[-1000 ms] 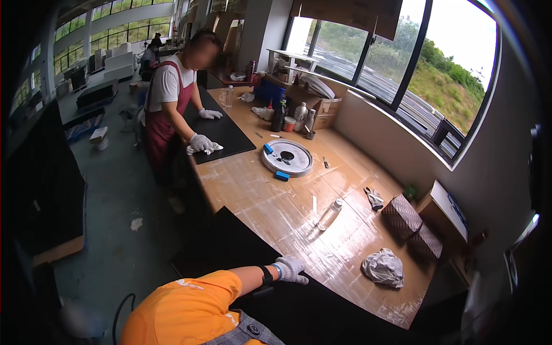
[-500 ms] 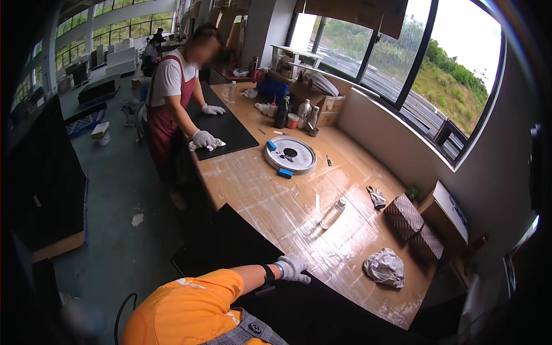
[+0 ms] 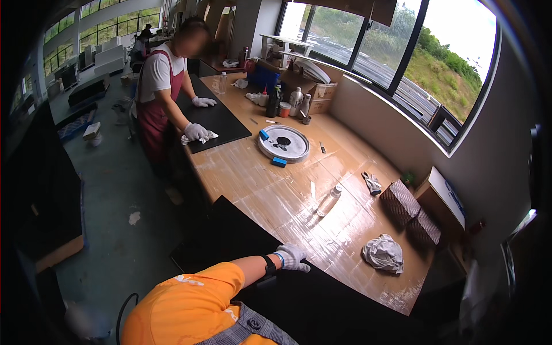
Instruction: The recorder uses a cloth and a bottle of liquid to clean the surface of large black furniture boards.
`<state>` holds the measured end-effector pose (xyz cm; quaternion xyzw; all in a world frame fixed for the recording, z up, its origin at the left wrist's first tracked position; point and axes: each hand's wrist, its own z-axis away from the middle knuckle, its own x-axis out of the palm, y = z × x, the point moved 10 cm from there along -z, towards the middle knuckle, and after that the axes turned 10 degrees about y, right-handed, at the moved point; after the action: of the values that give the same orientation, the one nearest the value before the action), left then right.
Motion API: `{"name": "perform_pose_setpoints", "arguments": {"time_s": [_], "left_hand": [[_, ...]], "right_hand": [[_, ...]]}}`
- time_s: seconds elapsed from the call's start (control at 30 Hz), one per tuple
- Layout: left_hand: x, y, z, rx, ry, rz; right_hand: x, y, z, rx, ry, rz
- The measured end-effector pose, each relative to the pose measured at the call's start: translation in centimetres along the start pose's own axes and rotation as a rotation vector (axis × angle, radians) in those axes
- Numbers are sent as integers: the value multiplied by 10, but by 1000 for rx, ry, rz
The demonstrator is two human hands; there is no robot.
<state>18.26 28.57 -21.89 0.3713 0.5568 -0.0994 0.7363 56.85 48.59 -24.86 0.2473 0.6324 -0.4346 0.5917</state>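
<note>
My left hand, in a white knit glove, is at the far edge of a large black panel in front of me. Its fingers bend over that edge, with the thumb on the near side. A black band circles the wrist below an orange sleeve. My right hand is out of view. Beyond the panel, a clear bottle and a crumpled white cloth lie on the brown-covered table.
A co-worker in a maroon apron presses a white rag on another black panel. A round grey disc carries blue blocks. Bottles, a glove and patterned boxes stand or lie about.
The view has shifted slightly, so the table and its things sit higher and farther left in the picture. My left hand stays at the panel's edge.
</note>
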Motion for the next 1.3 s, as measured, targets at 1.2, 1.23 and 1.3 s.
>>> {"name": "perform_pose_setpoints", "arguments": {"time_s": [1.2,1.23,1.3], "left_hand": [[-147,54,316,90,643,-101],[-150,51,339,78,675,-84],[-160,41,379,41,695,-87]], "right_hand": [[-97,-36,23,-212,228,-349],[-101,-43,30,-236,226,-350],[-111,-71,42,-288,241,-373]]}}
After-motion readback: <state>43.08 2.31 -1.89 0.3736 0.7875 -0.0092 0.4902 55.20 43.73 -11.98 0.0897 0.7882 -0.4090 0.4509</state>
